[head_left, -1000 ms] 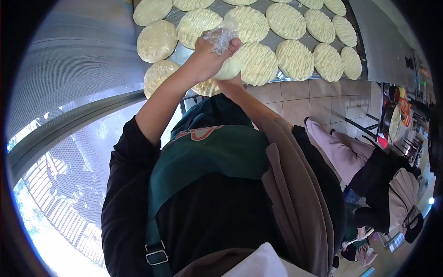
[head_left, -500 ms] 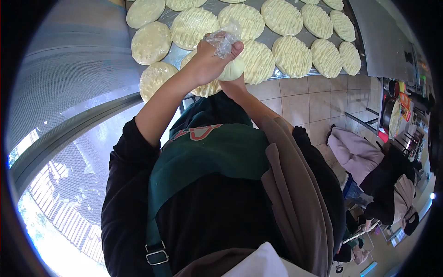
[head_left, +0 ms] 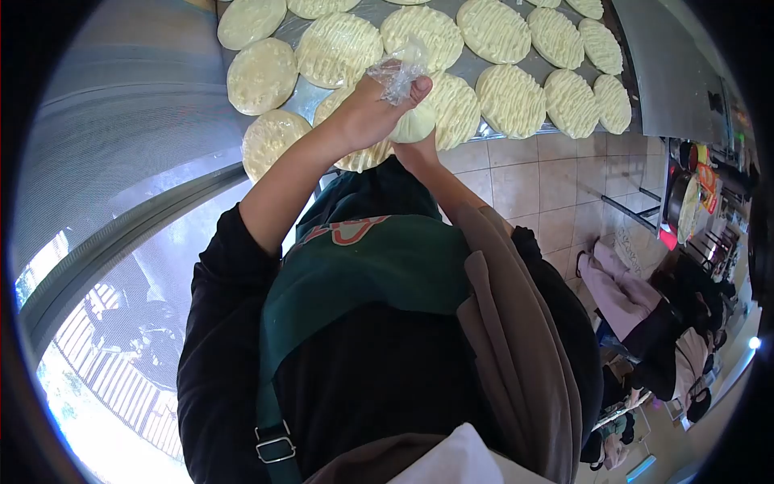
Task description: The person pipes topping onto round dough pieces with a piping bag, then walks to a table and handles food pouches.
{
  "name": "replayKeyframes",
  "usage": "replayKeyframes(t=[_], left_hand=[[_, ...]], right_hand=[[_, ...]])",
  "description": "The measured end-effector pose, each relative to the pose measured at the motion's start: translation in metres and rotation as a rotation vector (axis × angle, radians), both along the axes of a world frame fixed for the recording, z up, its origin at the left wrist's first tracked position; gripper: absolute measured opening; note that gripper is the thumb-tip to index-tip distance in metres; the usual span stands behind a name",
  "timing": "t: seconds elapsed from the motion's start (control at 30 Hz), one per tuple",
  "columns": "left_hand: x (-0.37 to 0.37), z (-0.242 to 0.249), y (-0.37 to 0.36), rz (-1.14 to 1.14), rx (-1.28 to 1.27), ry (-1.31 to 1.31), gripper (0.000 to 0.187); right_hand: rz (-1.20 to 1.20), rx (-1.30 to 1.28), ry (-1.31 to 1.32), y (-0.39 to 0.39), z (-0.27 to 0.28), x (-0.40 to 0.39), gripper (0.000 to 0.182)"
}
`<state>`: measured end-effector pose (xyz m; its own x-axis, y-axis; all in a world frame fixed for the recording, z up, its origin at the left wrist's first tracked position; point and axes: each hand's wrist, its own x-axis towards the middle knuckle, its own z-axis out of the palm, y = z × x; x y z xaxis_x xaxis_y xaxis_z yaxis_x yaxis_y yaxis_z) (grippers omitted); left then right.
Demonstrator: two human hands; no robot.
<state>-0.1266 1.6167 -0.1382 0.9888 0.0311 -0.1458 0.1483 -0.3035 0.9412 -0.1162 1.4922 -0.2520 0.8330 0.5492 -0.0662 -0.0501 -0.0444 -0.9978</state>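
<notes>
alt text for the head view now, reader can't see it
The left hand grips a clear plastic bag of pale filling, the right hand against it, over rows of flat pale rounds, many striped on top. A green apron shows below.

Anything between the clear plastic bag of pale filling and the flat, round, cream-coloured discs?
Nothing visible but the bare right hand, at the near side of the bag. The bag's lower end is hidden, so its clearance over the discs can't be judged.

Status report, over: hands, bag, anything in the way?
Left hand closed on bag top. Right hand below, fingers hidden. Bag bulging between. No obstruction visible near rounds.
</notes>
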Motion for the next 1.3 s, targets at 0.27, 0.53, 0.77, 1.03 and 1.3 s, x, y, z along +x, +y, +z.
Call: replayKeyframes(t=[0.27,0.53,0.77,1.03,1.3], left_hand=[[0.012,0.009,0.009,0.084,-0.18,-0.018,0.053],[-0.019,0.067,0.075,0.072,-0.058,-0.125,0.06],[-0.071,0.085,0.108,0.278,0.085,-0.096,0.065],[-0.117,0.076,0.147,0.57,0.287,-0.099,0.076],[-0.139,0.059,0.155,0.747,0.219,-0.042,0.073]], right_hand=[[-0.081,0.138,-0.039,0.008,0.019,0.033,0.041],[0.536,0.24,0.271,0.052,0.089,0.048,0.076],[0.792,0.353,0.438,0.138,0.077,0.005,0.054],[0.917,0.161,0.281,0.203,0.048,-0.039,0.066],[0.664,0.39,0.407,0.226,0.037,-0.078,0.054]])
